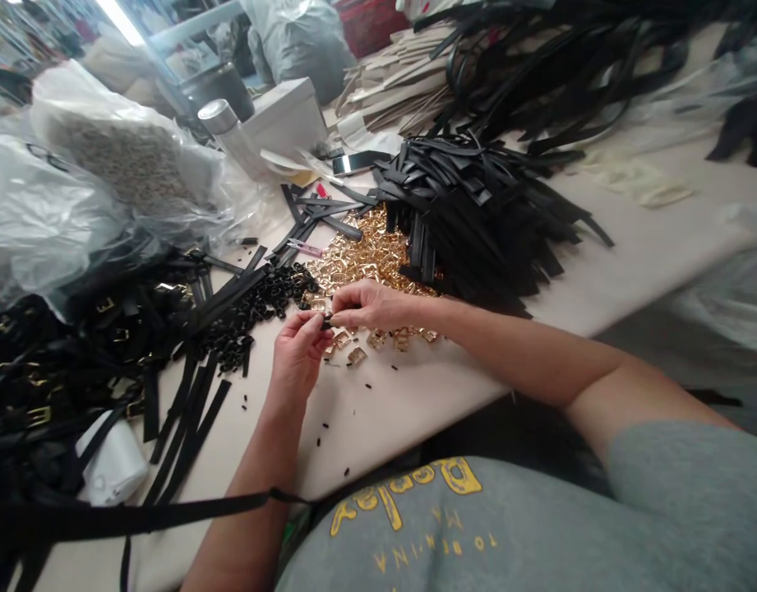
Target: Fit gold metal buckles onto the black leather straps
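Note:
My left hand point(297, 352) and my right hand point(366, 306) meet over the table, fingers pinched together on a small dark piece point(326, 321) held between them. Just beyond my hands lies a heap of gold metal buckles point(366, 256), with a few loose ones point(356, 355) right under my fingers. A pile of small black loops point(255, 308) sits to the left of my hands. Behind the buckles a big stack of short black straps point(477, 214) is heaped. A long black strap point(168, 516) crosses my left forearm.
Finished black straps with gold buckles point(51, 386) pile at the left. Clear plastic bags point(107, 164), a metal bottle point(221, 123), a white box point(285, 115) and a phone point(357, 162) stand at the back. Long black and beige strips point(538, 66) fill the far right. A white roll point(116, 464) lies near left.

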Demonstrator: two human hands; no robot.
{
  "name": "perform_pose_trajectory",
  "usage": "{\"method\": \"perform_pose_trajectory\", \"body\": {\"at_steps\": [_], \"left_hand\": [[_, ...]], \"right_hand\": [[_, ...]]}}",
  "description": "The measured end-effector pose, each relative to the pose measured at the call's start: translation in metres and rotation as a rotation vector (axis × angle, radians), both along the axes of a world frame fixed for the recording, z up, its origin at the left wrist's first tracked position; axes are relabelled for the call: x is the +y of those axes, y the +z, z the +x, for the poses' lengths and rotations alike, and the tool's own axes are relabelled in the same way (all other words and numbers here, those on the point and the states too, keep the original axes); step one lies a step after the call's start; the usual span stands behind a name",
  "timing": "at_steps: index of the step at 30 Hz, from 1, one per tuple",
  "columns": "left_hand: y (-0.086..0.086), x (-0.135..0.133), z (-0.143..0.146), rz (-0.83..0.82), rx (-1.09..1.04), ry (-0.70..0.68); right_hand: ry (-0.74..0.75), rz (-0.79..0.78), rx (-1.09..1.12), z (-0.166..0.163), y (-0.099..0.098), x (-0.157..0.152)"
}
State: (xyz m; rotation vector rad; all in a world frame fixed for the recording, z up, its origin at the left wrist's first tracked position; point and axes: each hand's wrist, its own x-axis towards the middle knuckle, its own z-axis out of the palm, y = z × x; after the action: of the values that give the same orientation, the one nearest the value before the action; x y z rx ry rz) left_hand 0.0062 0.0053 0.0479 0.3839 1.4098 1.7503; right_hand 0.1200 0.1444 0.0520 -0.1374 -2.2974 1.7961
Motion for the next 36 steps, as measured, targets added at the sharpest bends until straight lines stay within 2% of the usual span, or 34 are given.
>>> {"method": "perform_pose_trajectory", "body": {"at_steps": [9,16,22,25,27,30,33,36], "left_hand": [[-0.002,0.0,-0.002,-0.016,-0.03,-0.061],[-0.001,0.003,0.0,-0.015,-0.108,-0.027],[-0.001,0.002,0.0,0.01,0.014,-0.034],[-0.004,0.0,-0.001,0.023,0.062,-0.045],[-0.004,-0.001,-0.002,0.033,0.047,-0.074],[-0.002,-0.002,-0.001,0.069,0.029,-0.122],[0.002,-0.003,0.0,0.097,0.048,-0.103],[0.002,-0.002,0.002,0.095,0.07,-0.076]], "right_hand": [[0.05,0.073,-0.129,0.004,0.005,0.001],[0.051,-0.029,-0.187,0.006,0.011,0.0],[0.091,-0.005,-0.177,0.005,0.011,-0.004],[0.06,0.034,-0.149,0.005,0.008,-0.005],[0.045,0.003,-0.142,0.004,0.006,-0.004],[0.053,-0.128,-0.142,0.004,0.005,-0.001],[0.067,-0.218,-0.135,0.004,0.006,0.001],[0.083,-0.238,-0.141,0.004,0.006,0.001]]}}
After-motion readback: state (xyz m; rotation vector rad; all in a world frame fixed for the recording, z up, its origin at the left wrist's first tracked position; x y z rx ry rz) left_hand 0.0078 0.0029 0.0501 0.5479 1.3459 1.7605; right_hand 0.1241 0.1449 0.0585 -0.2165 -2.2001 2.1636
